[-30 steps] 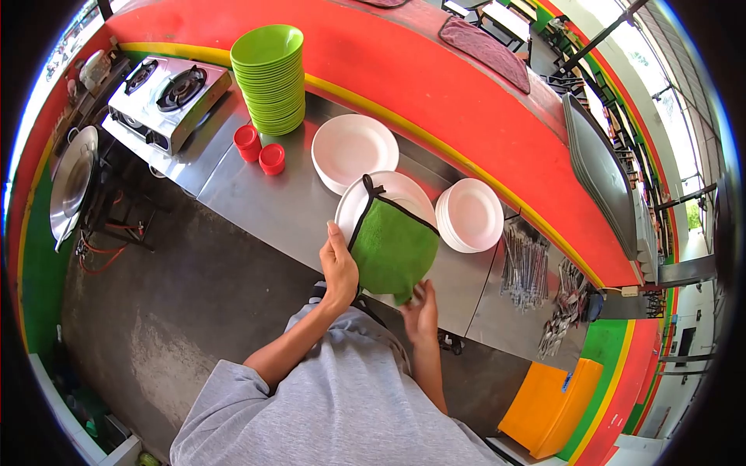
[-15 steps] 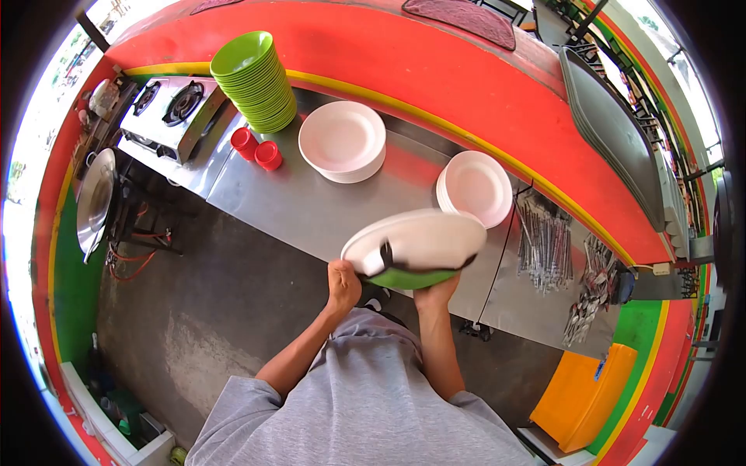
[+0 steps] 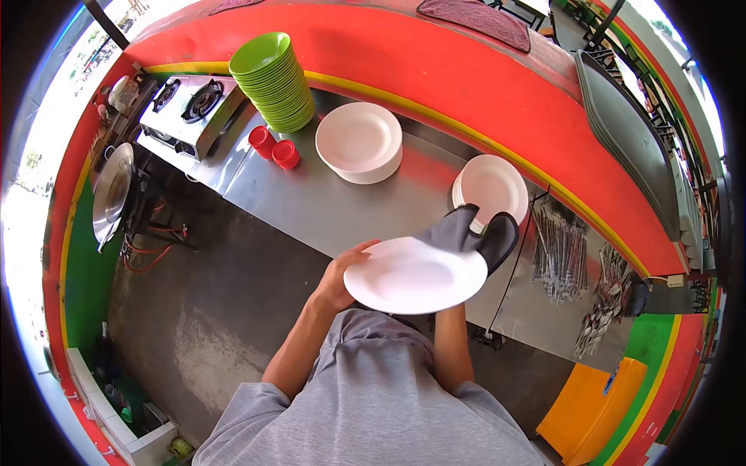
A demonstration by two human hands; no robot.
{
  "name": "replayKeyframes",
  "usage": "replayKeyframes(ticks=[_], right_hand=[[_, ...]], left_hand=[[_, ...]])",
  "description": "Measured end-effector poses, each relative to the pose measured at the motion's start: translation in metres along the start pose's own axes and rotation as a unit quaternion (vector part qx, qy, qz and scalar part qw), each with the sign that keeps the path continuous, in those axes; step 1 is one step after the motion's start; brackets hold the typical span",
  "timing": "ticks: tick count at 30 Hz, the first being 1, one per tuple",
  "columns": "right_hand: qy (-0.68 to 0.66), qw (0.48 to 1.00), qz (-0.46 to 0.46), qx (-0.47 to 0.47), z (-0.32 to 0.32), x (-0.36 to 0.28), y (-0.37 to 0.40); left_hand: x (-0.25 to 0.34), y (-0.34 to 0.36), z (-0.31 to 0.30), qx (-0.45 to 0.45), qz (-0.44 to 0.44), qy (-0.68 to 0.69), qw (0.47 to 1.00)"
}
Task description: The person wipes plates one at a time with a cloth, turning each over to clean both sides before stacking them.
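Note:
A white plate (image 3: 412,279) is held up in front of my body, its hollow eating side toward me. My left hand (image 3: 340,278) is closed on its left rim, thumb along the top edge. A dark grey cloth (image 3: 458,233) with black edging lies over the plate's far right rim, with one folded flap standing up beside it. My right forearm (image 3: 454,342) runs up behind the plate, toward the cloth. The plate and cloth hide the right hand's fingers, but the cloth is held up there against the rim.
Stacked white plates (image 3: 359,138) and a second white stack (image 3: 491,190) stand on the steel counter (image 3: 287,202). Green bowls (image 3: 276,85), red cups (image 3: 285,154), a stove (image 3: 190,113) and a wok (image 3: 114,190) are leftward; cutlery (image 3: 559,256) and an orange bin (image 3: 594,412) rightward.
The plate has turned over from its underside to its hollow side and come slightly closer to me. The cloth has moved from the near lower edge to the far right rim.

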State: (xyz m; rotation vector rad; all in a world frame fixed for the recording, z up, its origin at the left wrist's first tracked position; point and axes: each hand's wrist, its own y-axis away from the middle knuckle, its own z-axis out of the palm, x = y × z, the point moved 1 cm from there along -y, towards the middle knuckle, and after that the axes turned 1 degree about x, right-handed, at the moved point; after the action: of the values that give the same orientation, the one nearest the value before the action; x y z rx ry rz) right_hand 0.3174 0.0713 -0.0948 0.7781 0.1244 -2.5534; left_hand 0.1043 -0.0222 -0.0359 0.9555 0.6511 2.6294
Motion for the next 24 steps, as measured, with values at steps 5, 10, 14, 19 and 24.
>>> replayKeyframes(ticks=[5, 10, 14, 19, 24], right_hand=[[0.017, 0.999, 0.004, 0.038, 0.014, 0.01, -0.013], [0.036, 0.995, -0.014, 0.097, 0.034, 0.024, -0.034], [0.051, 0.988, -0.032, 0.143, 0.058, 0.039, -0.06], [0.054, 0.982, -0.034, 0.179, 0.105, 0.063, -0.108], [-0.013, 0.977, -0.02, 0.214, 0.155, 0.081, -0.143]], left_hand=[[0.021, -0.01, -0.005, 0.023, 0.099, 0.009, 0.995], [0.048, -0.024, -0.023, 0.026, 0.23, -0.018, 0.973], [0.078, -0.039, -0.046, 0.015, 0.296, -0.078, 0.952], [0.122, -0.07, -0.084, 0.039, 0.334, -0.165, 0.927], [0.143, -0.105, -0.109, 0.056, 0.35, -0.196, 0.915]])
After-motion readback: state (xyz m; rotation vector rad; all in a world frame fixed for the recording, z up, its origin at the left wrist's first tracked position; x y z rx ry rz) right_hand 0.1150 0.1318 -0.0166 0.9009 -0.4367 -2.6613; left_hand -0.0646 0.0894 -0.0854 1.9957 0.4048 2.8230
